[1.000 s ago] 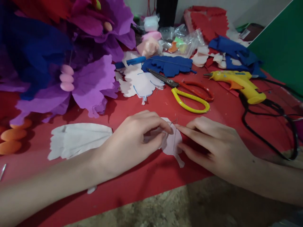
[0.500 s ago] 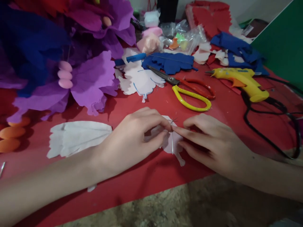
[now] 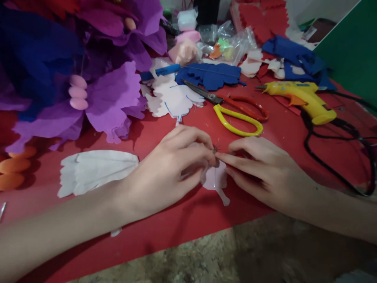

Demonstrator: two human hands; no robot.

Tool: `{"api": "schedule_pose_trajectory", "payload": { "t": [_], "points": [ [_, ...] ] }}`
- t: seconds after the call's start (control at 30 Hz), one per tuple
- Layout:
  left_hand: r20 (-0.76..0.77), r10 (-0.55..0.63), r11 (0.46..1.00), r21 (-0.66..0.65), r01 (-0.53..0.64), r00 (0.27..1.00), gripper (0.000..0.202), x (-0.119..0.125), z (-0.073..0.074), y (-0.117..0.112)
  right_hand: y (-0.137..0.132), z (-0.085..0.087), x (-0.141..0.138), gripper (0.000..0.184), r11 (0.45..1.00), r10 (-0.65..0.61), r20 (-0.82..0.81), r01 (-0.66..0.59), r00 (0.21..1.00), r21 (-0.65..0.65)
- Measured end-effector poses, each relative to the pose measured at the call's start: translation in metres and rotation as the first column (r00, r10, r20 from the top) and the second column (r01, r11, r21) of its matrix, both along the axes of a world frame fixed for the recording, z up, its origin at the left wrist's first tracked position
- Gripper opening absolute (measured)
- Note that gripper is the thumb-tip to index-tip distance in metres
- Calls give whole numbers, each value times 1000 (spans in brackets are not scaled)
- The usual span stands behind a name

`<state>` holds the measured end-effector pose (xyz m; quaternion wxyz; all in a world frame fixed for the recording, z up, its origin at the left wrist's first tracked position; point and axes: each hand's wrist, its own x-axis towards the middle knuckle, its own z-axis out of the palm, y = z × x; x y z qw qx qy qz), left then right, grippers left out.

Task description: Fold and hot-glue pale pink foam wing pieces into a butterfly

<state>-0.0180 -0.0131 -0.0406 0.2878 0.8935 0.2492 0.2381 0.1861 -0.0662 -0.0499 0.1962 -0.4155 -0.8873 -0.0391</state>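
Note:
A small pale pink paper petal (image 3: pixel 216 179) with a thin stem tab lies on the red sheet (image 3: pixel 182 220) near the front edge. My left hand (image 3: pixel 173 165) rests on its left part, thumb and forefinger pinched at the petal's top. My right hand (image 3: pixel 259 169) comes in from the right, its forefinger tip meeting the left fingertips at that same spot, where thin wire ends stick up. Both hands are closed in a pinch on the petal. A thin wire runs down the petal's middle.
Yellow-and-red scissors (image 3: pixel 235 116) lie just behind the hands. A yellow glue gun (image 3: pixel 303 100) with a black cord (image 3: pixel 338 137) sits right. White cut petals (image 3: pixel 94 171) lie left, more white petals (image 3: pixel 173 98) and blue paper (image 3: pixel 209 74) behind. Large purple paper flowers (image 3: pixel 112 94) fill the left.
My fingertips have closed together at the petal's top, and both hands now cover more of the petal. The view has shifted slightly.

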Motion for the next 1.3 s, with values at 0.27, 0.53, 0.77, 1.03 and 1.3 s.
{"api": "schedule_pose_trajectory", "payload": {
  "t": [0.27,0.53,0.77,1.03,1.3],
  "points": [
    [-127,-34,998,43,39,991,9,0,2,-4,1,-2,3,28,1000,-1,-6,1,1000,-17],
    [-95,-2,999,47,6,995,6,6,-1,-3,5,-1,5,25,998,30,-38,-32,999,-49],
    [-115,0,1000,-5,-1,993,12,5,-3,-2,5,-2,3,32,999,27,-60,-29,998,-32],
    [-130,-1,1000,11,2,992,10,4,-3,-2,5,-2,1,38,1000,13,-69,-14,998,-18],
    [-114,-4,999,39,8,993,11,4,-2,-2,4,-1,-2,37,997,-42,-84,37,996,-67]
  ]
}}
